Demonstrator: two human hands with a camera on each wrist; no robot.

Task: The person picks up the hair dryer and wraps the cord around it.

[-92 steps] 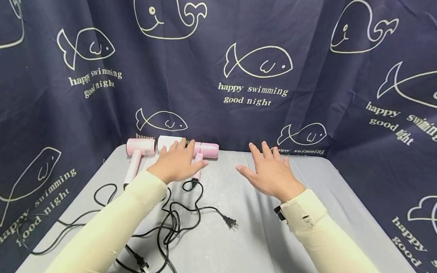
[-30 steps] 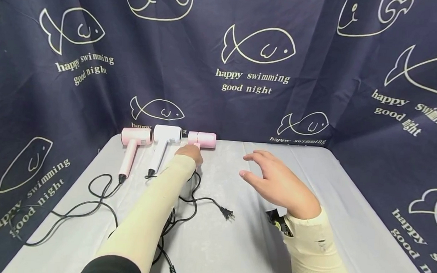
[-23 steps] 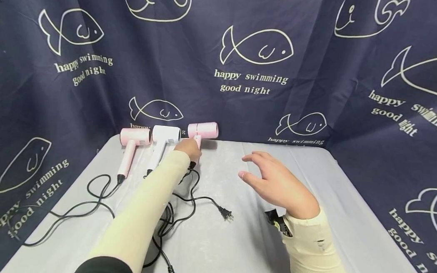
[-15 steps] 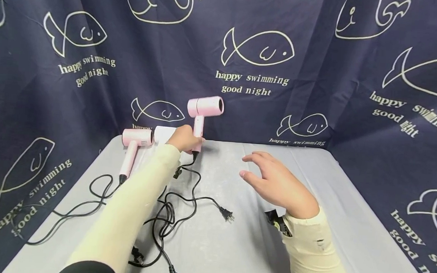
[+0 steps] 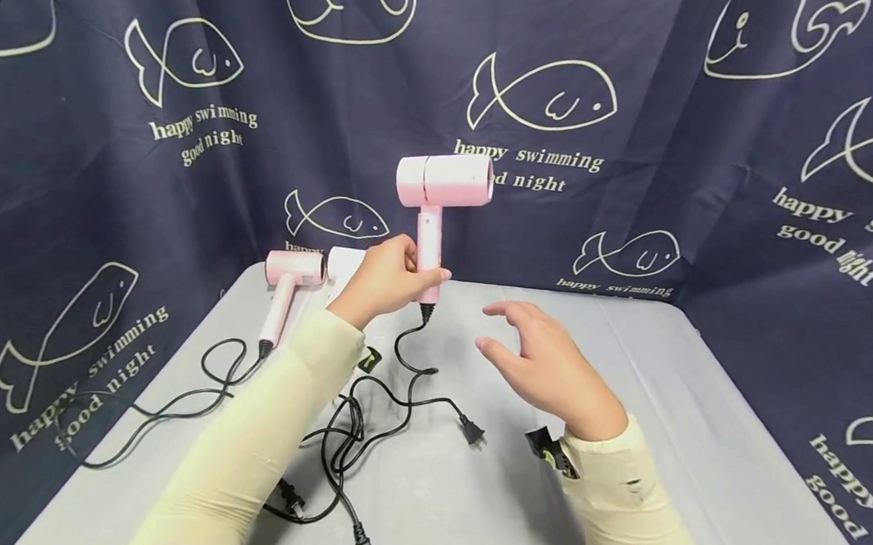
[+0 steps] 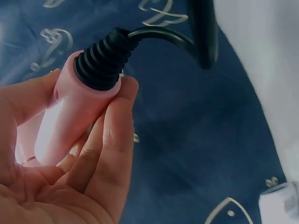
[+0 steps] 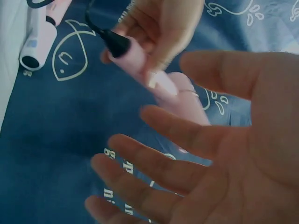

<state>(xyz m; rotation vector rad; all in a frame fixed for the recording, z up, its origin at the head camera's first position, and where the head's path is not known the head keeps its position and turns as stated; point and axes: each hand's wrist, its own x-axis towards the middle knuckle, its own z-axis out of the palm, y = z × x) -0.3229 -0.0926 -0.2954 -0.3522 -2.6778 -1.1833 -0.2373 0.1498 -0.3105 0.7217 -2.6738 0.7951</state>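
Note:
My left hand (image 5: 391, 278) holds a pink hair dryer (image 5: 453, 182) upright by the lower handle, raised above the table. In the left wrist view, thumb and fingers wrap the pink handle (image 6: 70, 114) just below the ribbed black cord sleeve (image 6: 103, 60). The dryer's barrel points right in the head view, and its cord hangs down to the table. To the right, my right hand (image 5: 551, 359) hovers with spread, relaxed fingers and holds nothing. The right wrist view shows its open palm (image 7: 224, 163) facing the held dryer (image 7: 135, 60).
Another pink hair dryer (image 5: 294, 268) lies at the back left. Beside it a white hair dryer (image 5: 343, 260) is partly hidden by my left hand. Tangled black cords (image 5: 351, 434) with plugs (image 5: 472, 431) spread over the grey table (image 5: 497, 510). A dark printed curtain (image 5: 528, 245) stands behind.
My left hand, flat above the dryers at first, took the rightmost pink hair dryer by its handle and lifted it up and nearer. My right hand stays roughly in place, fingers relaxed.

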